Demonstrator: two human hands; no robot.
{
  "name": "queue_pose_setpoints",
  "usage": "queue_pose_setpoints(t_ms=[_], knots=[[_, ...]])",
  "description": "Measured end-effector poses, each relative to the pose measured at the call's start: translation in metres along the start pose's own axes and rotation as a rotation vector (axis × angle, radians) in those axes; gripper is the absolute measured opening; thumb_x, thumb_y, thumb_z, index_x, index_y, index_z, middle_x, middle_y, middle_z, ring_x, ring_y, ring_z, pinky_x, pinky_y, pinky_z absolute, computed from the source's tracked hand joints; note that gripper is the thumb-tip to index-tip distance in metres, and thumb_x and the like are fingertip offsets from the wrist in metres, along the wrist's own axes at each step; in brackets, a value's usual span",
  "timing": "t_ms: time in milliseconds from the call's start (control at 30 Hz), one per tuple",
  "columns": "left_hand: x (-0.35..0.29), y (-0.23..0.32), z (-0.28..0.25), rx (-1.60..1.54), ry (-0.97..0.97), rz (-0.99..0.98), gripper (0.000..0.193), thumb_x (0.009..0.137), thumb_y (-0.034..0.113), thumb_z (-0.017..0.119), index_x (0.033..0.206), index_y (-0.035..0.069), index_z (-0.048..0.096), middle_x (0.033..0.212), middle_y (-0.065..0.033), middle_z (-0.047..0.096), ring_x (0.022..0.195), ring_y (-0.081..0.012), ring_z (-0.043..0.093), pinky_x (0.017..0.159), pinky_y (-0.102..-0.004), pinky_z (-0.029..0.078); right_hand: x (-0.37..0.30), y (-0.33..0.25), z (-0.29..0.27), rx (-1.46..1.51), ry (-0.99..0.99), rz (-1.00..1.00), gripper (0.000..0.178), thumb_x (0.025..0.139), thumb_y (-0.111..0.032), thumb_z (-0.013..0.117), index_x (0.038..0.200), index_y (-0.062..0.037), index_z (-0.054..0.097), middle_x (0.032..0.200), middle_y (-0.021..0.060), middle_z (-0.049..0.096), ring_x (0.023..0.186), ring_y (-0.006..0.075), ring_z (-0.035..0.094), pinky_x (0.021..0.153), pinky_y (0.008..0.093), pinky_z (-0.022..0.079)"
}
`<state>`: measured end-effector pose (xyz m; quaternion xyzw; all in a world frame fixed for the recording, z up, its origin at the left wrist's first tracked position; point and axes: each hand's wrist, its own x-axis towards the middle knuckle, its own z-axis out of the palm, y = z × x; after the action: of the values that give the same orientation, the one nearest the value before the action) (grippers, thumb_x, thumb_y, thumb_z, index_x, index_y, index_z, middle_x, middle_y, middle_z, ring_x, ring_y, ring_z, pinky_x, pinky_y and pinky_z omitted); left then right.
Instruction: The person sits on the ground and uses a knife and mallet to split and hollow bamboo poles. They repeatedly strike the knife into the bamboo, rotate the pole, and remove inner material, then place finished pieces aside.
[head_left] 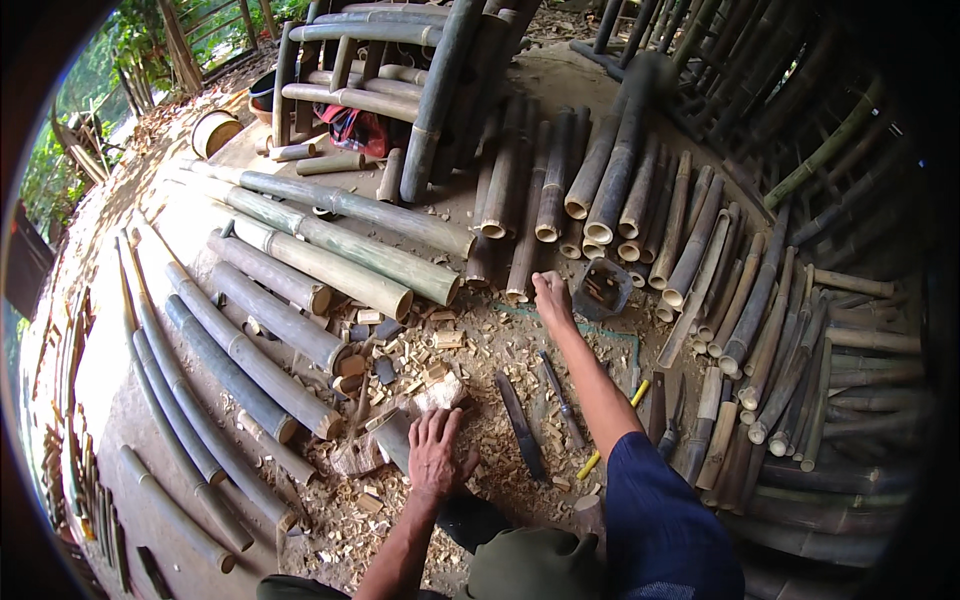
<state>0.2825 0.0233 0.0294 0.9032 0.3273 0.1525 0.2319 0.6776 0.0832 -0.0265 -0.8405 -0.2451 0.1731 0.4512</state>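
Bamboo piece (pixel 390 437) beneath left grip (pixel 433 455)

Two bare hands are showing: left hand (pixel 432 458), right hand (pixel 552 300). One clear square plastic container (pixel 590 305), one slim yellow rod (pixel 589 466), are lying. Round bamboo poles (pixel 335 268) are exceeding reliable count.

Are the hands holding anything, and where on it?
The left hand touches a short bamboo piece at its right side; a grip can't be told. The right hand looks curled; anything inside is hidden.
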Motion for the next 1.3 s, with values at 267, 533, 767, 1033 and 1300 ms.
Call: queue_pose_setpoints(t_ms=[267, 533, 767, 1033, 1300], knots=[[-0.010, -0.017, -0.008, 0.028, -0.015, -0.156, 0.069, 0.080, 0.039, 0.081, 0.138, 0.006, 0.062, 0.140, -0.0161, 0.058, 0.140, -0.0369, 0.048, 0.118, -0.0539, 0.035, 0.069, -0.044, 0.080, -0.484, 0.253, -0.222, 0.047, 0.098, -0.037, 0.066, 0.121, 0.0017, 0.054, 0.125, 0.0292, 0.061, 0.120, 0.0459, 0.057, 0.099, 0.0556, 0.046], [-0.004, -0.011, -0.006, 0.016, -0.055, -0.152, 0.066, 0.079, 0.042, 0.082, 0.133, 0.007, 0.065, 0.136, -0.0135, 0.061, 0.137, -0.0338, 0.051, 0.116, -0.0510, 0.037, 0.132, -0.055, 0.132, -0.133, 0.142, -0.052, 0.075, 0.094, -0.056, 0.069, 0.130, 0.0079, 0.054, 0.131, 0.0347, 0.061, 0.126, 0.0477, 0.058, 0.106, 0.0528, 0.045], [-0.002, -0.012, -0.009, 0.040, -0.091, -0.174, 0.065, 0.080, 0.042, 0.082, 0.132, 0.008, 0.064, 0.136, -0.0127, 0.060, 0.136, -0.0327, 0.051, 0.116, -0.0501, 0.037, 0.145, -0.106, 0.122, 0.376, -0.114, 0.243, 0.062, 0.074, -0.040, 0.081, 0.115, 0.0043, 0.065, 0.100, 0.0144, 0.071, 0.086, 0.0250, 0.070, 0.068, 0.0400, 0.055], [-0.003, -0.010, -0.010, 0.024, -0.084, -0.204, 0.065, 0.079, 0.039, 0.084, 0.132, 0.008, 0.063, 0.135, -0.0126, 0.060, 0.136, -0.0331, 0.051, 0.115, -0.0492, 0.038, 0.033, -0.105, 0.010, 1.031, -0.158, 0.253, 0.054, 0.092, -0.044, 0.072, 0.123, -0.0016, 0.061, 0.098, 0.0118, 0.065, 0.089, 0.0288, 0.067, 0.090, 0.0509, 0.056], [0.001, -0.007, -0.011, 0.061, -0.113, -0.188, 0.059, 0.084, 0.041, 0.076, 0.130, 0.005, 0.063, 0.134, -0.0143, 0.060, 0.135, -0.0326, 0.051, 0.116, -0.0485, 0.037, 0.016, -0.108, -0.030, 0.909, -0.357, 0.199, 0.050, 0.091, -0.037, 0.074, 0.117, 0.0039, 0.061, 0.089, 0.0153, 0.071, 0.070, 0.0277, 0.074, 0.058, 0.0392, 0.064]])
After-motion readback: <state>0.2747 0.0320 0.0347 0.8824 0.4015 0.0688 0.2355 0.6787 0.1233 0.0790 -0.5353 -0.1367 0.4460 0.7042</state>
